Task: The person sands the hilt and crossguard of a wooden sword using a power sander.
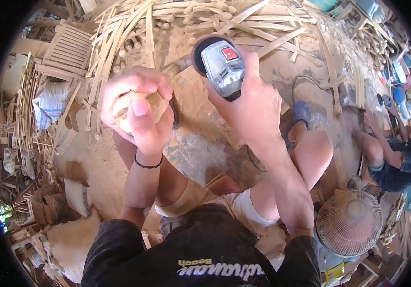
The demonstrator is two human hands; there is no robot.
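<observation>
In my left hand (141, 107), fingers wrapped round it, is a small pale wooden piece (128, 115); its full shape is hidden by my thumb and fingers. My right hand (255, 103) grips an angle grinder (224, 67) with a grey body and a red label. A dark round disc (200, 55) sits at the grinder's far left end, pointing toward the left hand but apart from the wooden piece. Both hands are raised over the dusty ground in front of my knees.
Long carved wooden sticks (243, 24) lie heaped at the far side. A slatted wooden panel (64, 50) and a white sack (52, 103) stand left. A cable (306, 76) runs over the dusty floor. A caged fan (349, 222) is at near right; another person (396, 162) sits beyond it.
</observation>
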